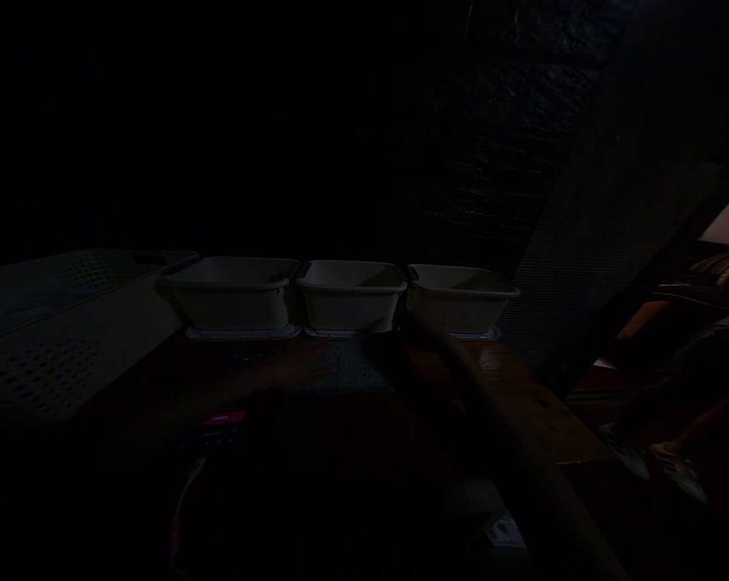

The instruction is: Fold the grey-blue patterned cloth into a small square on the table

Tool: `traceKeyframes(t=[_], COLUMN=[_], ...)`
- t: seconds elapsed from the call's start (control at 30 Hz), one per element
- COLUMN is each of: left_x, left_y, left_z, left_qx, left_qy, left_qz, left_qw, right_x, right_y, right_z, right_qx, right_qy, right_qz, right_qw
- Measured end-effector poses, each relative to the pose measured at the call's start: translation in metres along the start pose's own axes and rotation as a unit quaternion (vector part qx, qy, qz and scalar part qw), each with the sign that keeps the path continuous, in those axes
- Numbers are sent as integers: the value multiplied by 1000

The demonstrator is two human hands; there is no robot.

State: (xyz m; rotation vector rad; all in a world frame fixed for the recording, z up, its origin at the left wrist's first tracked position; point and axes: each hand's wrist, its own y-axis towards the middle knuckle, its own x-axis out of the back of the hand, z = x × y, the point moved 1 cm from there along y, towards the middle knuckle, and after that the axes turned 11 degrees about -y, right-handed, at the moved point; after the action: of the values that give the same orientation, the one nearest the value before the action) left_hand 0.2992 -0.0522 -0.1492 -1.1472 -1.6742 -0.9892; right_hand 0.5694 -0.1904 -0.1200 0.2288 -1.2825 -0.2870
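Observation:
The scene is very dark. Three white rectangular tubs stand in a row at the back of a wooden table (pixel 539 411): left tub (pixel 234 294), middle tub (pixel 350 297), right tub (pixel 461 298). My right arm reaches in from the lower right, and my right hand (pixel 428 339) is a dim shape just in front of the gap between the middle and right tubs. Its fingers do not show. A faint reddish shape that may be my left forearm and left hand (pixel 261 379) lies low over the table near a dark mat (pixel 347 367). I cannot make out its fingers.
A white perforated crate (pixel 55 331) fills the left side. A small device with a pink light (pixel 222 420) and a white cable (pixel 182 500) lie at the near left. Another person's legs and shoes (pixel 667 468) are at the right, beyond the table edge.

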Motion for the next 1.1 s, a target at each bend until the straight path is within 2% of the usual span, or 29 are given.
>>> traceKeyframes(t=[0.1, 0.17, 0.23, 0.3, 0.43, 0.6, 0.77, 1.0, 1.1], left_x=[0, 0, 1, 4, 7, 5, 2, 11, 19], left_y=[26, 47, 67, 82, 99, 105, 103, 89, 83], left_z=[-15, -29, -42, -51, -54, -41, -32, -20, -18], left_qx=[-3, -26, -31, -29, -28, -56, -24, 25, 29], left_qy=[-34, -105, -166, -205, -250, -265, -281, -302, -303], left_qz=[-61, -133, -169, -183, -159, -186, -233, -257, -265], left_qw=[998, 985, 971, 961, 955, 945, 931, 918, 915], right_x=[4, 8, 11, 12, 12, 11, 11, 22, 29], right_y=[1, 3, 5, 7, 7, 2, 1, -11, -13], right_z=[8, 14, 20, 23, 22, 26, 29, 20, 17], right_qx=[7, 23, 43, 55, 50, 58, 9, 19, 25], right_qy=[17, 32, 47, 62, 91, 139, 63, 107, 132], right_qz=[-11, -19, -27, -38, -71, -65, 21, 157, 155], right_qw=[1000, 999, 998, 996, 992, 986, 998, 982, 979])
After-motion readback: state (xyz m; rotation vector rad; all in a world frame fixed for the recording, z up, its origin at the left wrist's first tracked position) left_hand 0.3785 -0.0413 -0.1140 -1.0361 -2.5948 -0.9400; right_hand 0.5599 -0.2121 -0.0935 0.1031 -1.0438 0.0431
